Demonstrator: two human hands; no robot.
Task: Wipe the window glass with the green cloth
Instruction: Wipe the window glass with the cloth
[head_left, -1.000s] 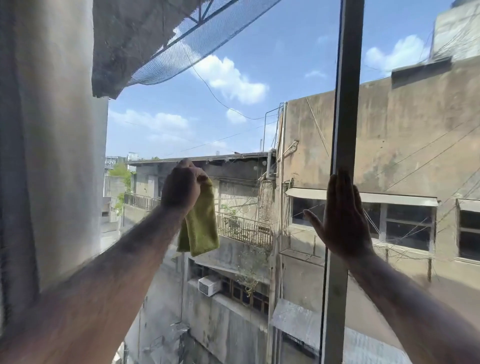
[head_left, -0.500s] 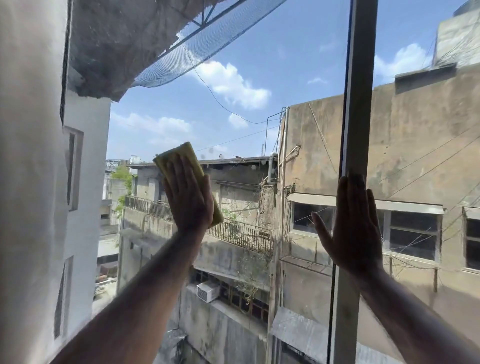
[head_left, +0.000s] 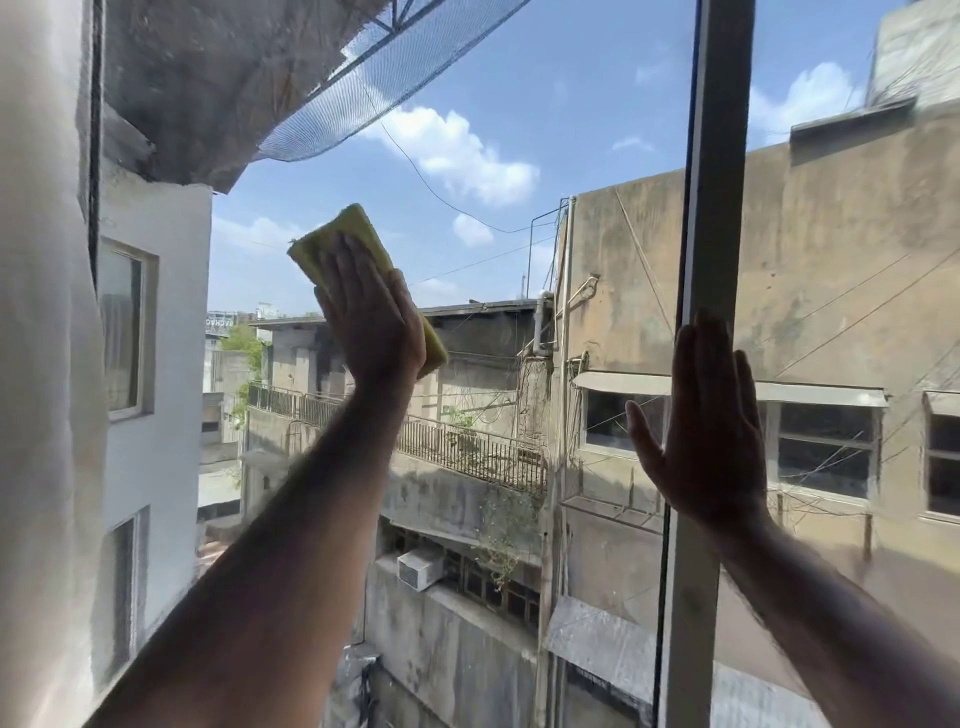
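Nearest the camera, two bare forearms reach up toward the window glass (head_left: 519, 156). At the pane, the left hand (head_left: 371, 312) is spread flat, palm forward, pressing the green cloth (head_left: 337, 234) against the glass; the cloth lies folded into a tilted oblong, its upper end showing above the fingertips and a lower corner beside the heel of the hand. The right hand (head_left: 711, 441) is open, fingers together and pointing up, laid against the vertical window frame (head_left: 719, 156), apparently to brace. Compared with a second ago, the left hand no longer clutches the cloth bunched and hanging in a fist: it has opened and flattened the cloth onto the pane, and since half a second ago hand and cloth have travelled upward. This indicates that the wiping stroke is under way on the left pane; most of the glass is judged still to be covered. Beyond the glass stand weathered concrete buildings (head_left: 831, 260) under a blue sky.
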